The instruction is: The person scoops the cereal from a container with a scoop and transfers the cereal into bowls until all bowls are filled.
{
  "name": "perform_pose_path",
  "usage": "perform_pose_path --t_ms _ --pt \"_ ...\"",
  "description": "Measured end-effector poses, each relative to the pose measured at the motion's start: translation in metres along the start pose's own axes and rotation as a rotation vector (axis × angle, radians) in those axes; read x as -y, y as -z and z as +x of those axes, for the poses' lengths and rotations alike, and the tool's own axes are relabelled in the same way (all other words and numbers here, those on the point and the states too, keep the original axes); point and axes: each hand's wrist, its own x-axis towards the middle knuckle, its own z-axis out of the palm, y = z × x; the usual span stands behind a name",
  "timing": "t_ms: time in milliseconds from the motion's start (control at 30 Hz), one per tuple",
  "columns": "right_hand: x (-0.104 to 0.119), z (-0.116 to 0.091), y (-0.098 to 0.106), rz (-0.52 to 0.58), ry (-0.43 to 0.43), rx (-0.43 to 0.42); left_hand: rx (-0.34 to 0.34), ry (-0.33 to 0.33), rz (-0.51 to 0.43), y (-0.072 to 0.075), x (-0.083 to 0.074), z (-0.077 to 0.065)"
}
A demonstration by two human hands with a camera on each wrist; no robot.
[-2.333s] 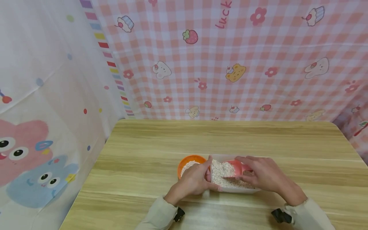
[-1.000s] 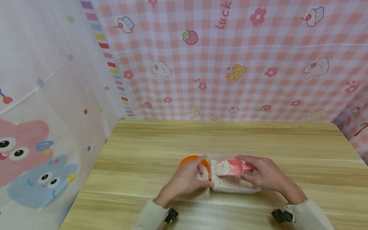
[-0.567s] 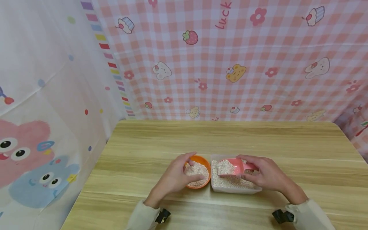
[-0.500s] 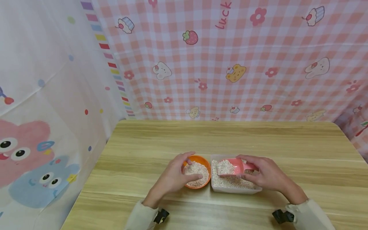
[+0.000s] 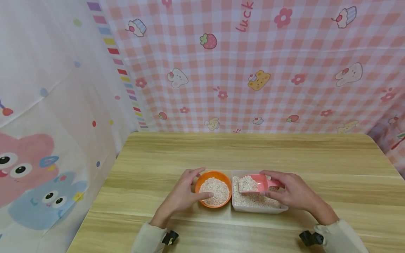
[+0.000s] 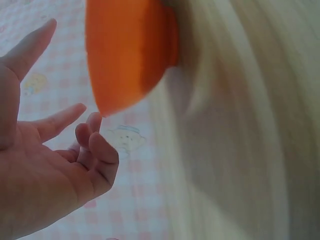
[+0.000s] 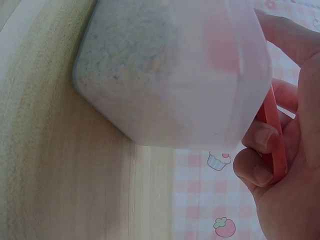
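In the head view, my right hand grips the handle of a pink scoop loaded with pale flakes that look like oats. The scoop is over a translucent white rectangular container full of the same flakes. Seen from the right wrist, my fingers curl round the scoop's handle beside the container wall. My left hand holds nothing, its thumb over the left part of an orange bowl of flakes. The left wrist view shows that hand with spread, loosely bent fingers beside the bowl.
Bowl and container stand side by side on a wood-grain table. Behind the table hangs a pink checked cloth, and a white patterned cloth hangs at the left. Black wrist mounts sit on both sleeves.
My left hand has left the container's left end and moved left across the bowl, uncovering its flakes. The right hand keeps hold of the scoop, which has shifted slightly left.
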Motion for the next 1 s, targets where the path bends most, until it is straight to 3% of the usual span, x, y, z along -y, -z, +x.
perform_pose_path --t_ms 167,433,1000 --pt "0.0 0.0 0.0 0.01 -0.008 -0.002 0.07 0.029 0.002 0.0 0.008 0.002" --pt "-0.001 0.0 0.0 0.012 -0.019 0.001 0.206 0.017 -0.025 -0.004 0.016 0.006" --pt "-0.001 -0.001 -0.001 0.026 -0.004 -0.003 0.273 0.047 -0.129 -0.009 0.023 0.013"
